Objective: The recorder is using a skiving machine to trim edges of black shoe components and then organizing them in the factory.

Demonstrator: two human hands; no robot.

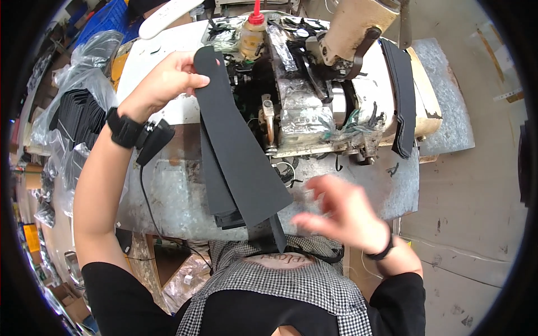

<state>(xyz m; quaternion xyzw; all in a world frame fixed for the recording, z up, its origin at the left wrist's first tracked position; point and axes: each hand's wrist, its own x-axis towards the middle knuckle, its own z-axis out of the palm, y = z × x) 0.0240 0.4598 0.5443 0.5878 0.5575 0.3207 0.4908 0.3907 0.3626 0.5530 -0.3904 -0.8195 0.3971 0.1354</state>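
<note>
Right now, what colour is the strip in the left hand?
Dark grey, almost black: the fabric strip in the left hand, head view.

The fabric strip (235, 145) was dark grey, nearly black. The oil bottle (251, 35) was yellowish with a red cap. The apron (280, 280) bore a black-and-white check. The wristwatch (124, 129) was black; the crate (106, 19) was blue.

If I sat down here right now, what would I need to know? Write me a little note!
Left hand: pinches the top of a long black fabric strip, lifted above the table.
Right hand: open, blurred, holding nothing, near the strip's lower end.
A stack of black pieces lies under the strip; more hang on the sewing machine at right.
Done: one strip picked up.
Left: it is not under the machine yet.
</note>
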